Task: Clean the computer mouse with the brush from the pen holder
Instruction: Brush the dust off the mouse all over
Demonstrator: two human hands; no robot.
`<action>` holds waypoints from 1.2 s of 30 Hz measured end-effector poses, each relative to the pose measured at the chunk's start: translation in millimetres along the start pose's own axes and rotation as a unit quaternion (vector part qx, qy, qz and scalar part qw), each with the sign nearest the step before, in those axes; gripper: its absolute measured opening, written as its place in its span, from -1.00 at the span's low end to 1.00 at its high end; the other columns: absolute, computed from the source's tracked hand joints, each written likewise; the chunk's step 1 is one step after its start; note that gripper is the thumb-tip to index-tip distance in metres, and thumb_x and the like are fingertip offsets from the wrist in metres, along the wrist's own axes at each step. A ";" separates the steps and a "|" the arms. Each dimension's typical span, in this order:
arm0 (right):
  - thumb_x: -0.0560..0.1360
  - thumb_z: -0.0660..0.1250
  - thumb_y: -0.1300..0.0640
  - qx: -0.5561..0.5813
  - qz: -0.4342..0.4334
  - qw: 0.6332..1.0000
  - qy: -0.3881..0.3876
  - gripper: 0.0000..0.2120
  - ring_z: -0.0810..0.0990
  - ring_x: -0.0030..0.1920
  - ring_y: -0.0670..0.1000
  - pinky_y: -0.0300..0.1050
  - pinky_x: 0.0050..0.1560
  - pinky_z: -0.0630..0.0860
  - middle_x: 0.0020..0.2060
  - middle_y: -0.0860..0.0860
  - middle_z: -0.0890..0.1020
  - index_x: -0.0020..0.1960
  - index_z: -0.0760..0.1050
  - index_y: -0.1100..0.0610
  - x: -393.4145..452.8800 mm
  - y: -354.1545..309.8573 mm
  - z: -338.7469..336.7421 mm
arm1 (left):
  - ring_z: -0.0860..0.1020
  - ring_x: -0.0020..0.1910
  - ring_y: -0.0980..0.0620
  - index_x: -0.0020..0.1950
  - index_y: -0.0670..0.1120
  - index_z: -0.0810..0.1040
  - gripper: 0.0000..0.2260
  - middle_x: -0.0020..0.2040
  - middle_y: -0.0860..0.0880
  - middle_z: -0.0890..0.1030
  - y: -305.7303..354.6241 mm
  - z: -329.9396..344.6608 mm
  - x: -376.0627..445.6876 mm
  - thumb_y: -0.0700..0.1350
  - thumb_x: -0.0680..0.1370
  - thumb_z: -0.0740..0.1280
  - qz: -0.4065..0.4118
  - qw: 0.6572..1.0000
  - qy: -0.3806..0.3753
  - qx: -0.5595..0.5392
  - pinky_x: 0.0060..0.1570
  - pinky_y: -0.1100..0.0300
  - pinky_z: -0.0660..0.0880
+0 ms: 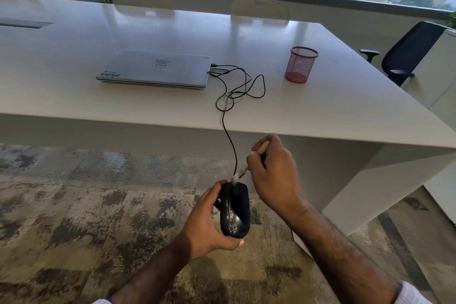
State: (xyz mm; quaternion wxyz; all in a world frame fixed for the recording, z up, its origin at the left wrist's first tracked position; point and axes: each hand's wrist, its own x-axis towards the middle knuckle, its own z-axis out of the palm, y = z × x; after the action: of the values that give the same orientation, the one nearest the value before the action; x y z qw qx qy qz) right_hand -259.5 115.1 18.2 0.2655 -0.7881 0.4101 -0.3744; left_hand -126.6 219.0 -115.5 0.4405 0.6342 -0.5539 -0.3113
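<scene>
Right fingers [256,159] pinch the brush [243,171] (bristles down-left) onto the left-held mouse [234,210], cord-end up.

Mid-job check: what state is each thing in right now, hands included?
Black corded computer mouse: off the table, held in left hand.
Small wooden-handled brush: gripped by right hand, bristles at mouse's front.
Silver laptop: lid closed, cable plugged in.
Red mesh pen holder: upright, looks empty.

- Black corded mouse [234,210], held off the table, nose up.
- Wooden-handled brush [243,170], white bristles touching the mouse's front.
- Red mesh pen holder [300,64] upright on the table.
</scene>
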 end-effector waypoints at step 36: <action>0.63 0.19 0.13 -0.177 -0.054 0.980 -0.074 -0.91 0.61 -0.29 0.04 -0.08 -0.29 0.56 -0.25 0.00 0.61 0.08 0.39 0.14 -8.7 -24.3 13.4 | 0.48 0.30 0.18 0.44 0.34 0.30 -0.01 0.29 0.27 0.48 -2.5 4.8 -10.0 0.02 0.12 0.70 -0.001 1.000 0.004 0.000 0.24 0.24 0.49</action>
State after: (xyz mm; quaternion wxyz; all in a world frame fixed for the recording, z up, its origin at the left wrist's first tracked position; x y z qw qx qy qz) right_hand -241.1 136.7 24.9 0.1307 -0.8691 0.4060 -0.2505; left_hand -131.7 227.8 -120.7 0.4420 0.6361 -0.5519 -0.3090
